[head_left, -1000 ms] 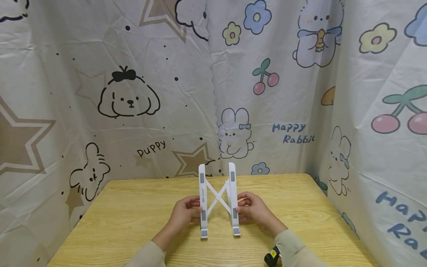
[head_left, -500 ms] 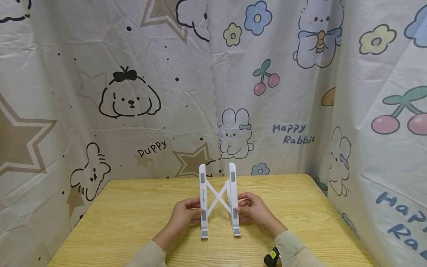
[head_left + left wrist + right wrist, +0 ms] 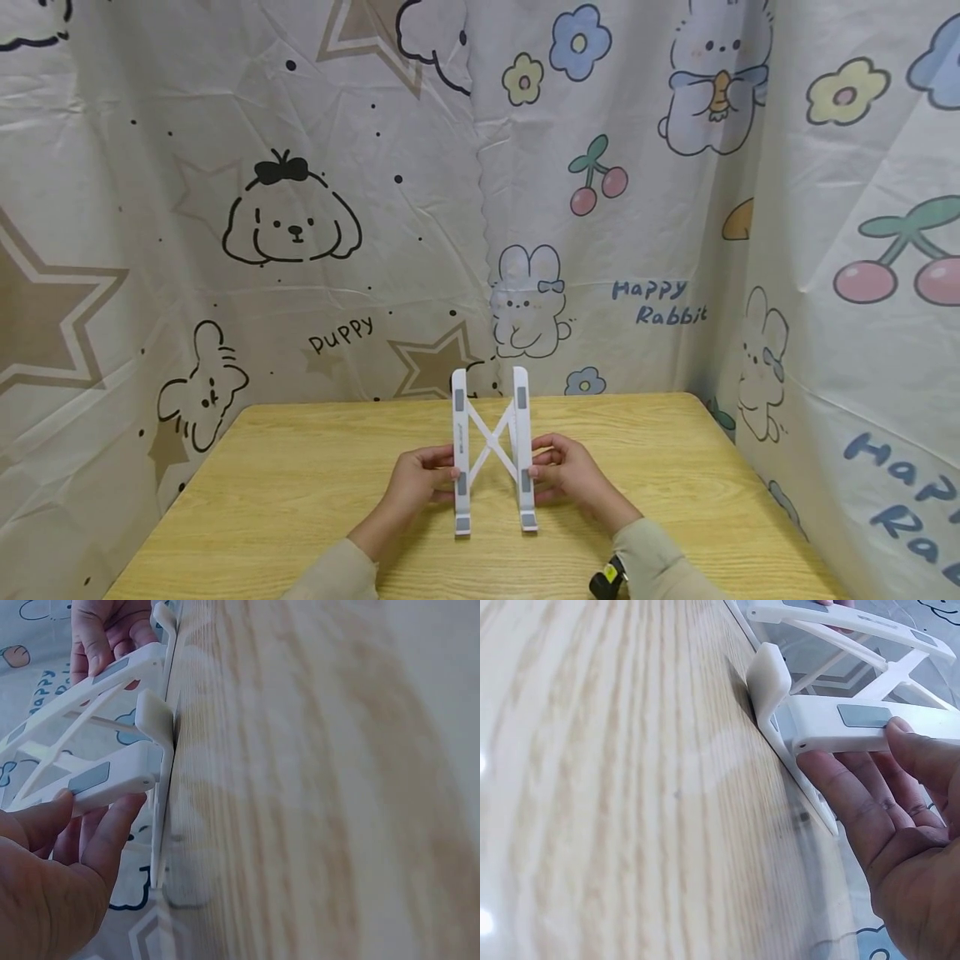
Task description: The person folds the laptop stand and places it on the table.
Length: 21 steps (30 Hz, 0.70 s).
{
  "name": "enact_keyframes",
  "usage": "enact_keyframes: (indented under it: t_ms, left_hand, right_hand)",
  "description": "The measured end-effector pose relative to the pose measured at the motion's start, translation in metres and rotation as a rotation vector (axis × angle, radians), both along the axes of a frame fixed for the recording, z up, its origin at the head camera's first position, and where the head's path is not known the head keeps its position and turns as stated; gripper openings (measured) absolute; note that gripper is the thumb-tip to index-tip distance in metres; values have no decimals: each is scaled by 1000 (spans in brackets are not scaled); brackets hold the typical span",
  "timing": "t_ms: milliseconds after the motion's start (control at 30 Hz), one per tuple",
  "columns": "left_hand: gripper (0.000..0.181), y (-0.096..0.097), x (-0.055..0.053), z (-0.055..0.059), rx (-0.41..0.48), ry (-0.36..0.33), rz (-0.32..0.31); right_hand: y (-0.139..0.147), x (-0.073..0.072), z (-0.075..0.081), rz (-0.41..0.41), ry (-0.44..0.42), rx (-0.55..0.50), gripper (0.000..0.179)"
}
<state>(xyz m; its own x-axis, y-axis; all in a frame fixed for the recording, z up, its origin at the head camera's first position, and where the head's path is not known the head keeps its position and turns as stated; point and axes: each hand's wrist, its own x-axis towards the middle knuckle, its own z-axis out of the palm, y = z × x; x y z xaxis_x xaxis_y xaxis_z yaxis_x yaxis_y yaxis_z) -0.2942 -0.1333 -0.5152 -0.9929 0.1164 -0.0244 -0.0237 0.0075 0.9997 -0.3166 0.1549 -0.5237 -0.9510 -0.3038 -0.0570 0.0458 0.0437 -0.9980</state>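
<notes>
A white folding laptop stand (image 3: 492,442) stands raised on the table, its two long arms joined by an X-shaped brace. Grey pads show along the arms, and each arm ends in an upturned lip at the near end. My left hand (image 3: 418,477) pinches the left arm, thumb on top by a grey pad and fingers underneath, as the left wrist view shows. On the other side my right hand (image 3: 567,468) grips the right arm the same way; in the right wrist view its thumb presses beside the pad (image 3: 864,715).
The wooden table (image 3: 315,467) reaches back to a printed curtain (image 3: 420,233) hung behind and at both sides. A black and yellow object (image 3: 607,577) lies near the front edge beside my right sleeve (image 3: 660,558).
The stand's two arms have drawn slightly closer together, the left one shifting right and the right one a little left. Both hands moved inward with them, keeping their grip.
</notes>
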Motion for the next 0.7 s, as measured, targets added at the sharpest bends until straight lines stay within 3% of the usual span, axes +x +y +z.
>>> enact_keyframes:
  t_ms: [700]
  left_hand:
    - [42,16,-4,-2,11,13,-22]
  right_hand:
    - [-7,1,0,-14,-6,-12,43]
